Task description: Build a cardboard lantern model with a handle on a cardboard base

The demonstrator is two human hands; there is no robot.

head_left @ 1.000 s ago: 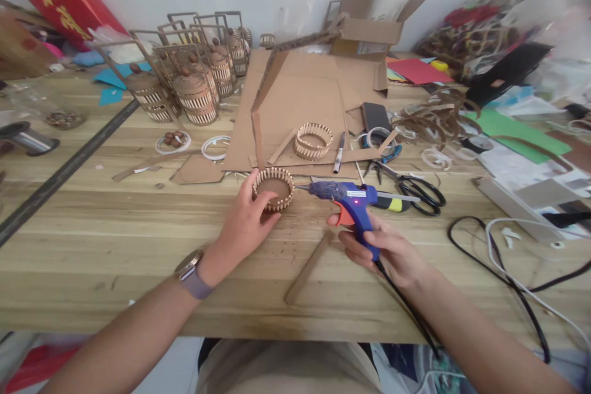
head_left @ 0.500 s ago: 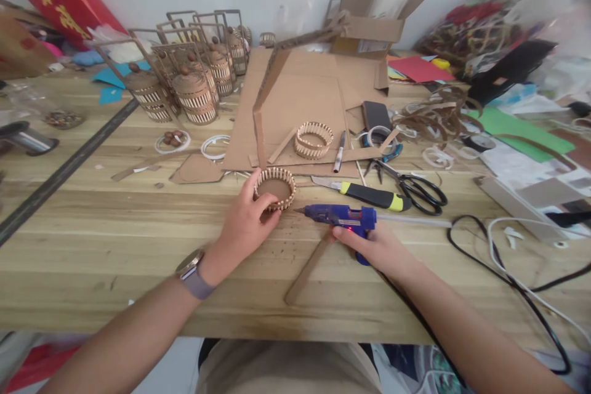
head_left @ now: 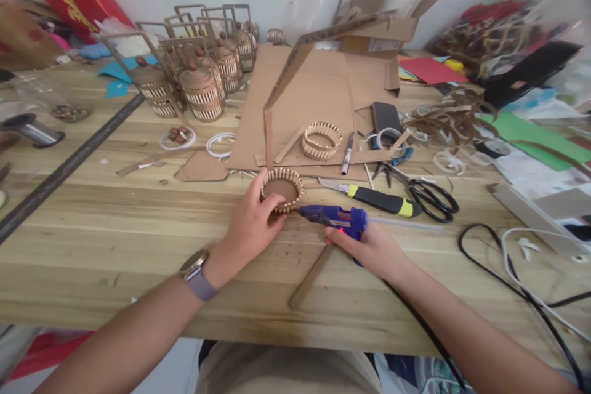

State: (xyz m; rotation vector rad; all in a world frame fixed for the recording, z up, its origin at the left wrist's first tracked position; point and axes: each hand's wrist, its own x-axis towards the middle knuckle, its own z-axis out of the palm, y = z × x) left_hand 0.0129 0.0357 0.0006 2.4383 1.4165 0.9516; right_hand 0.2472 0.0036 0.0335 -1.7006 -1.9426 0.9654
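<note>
My left hand (head_left: pixel 256 215) grips the near left side of a round basket (head_left: pixel 295 181) with a cardboard base and a wall of short pale sticks. A long cardboard strip (head_left: pixel 268 132) rises from the basket's far left side and bends away over the table. In my right hand (head_left: pixel 369 249) is a blue hot glue gun (head_left: pixel 335 217) with a red light on and a clear glue stick in its back. Its nozzle is at the basket's near right wall; whether it touches, I cannot tell. A loose cardboard strip (head_left: pixel 309 280) lies beneath my right hand.
Beyond the basket, a second stick ring (head_left: pixel 322 140) and a marker (head_left: pixel 348 154) lie on cardboard sheets (head_left: pixel 309 92). A utility knife (head_left: pixel 378 198) and black scissors (head_left: pixel 431 197) are at right. Several lidded lantern-like baskets (head_left: pixel 201 92) stand back left. Cables (head_left: pixel 503 271) loop at right.
The glue gun has moved left, bringing its nozzle up to the basket's near right wall. My left hand keeps its hold on the basket. The whole view has shifted slightly.
</note>
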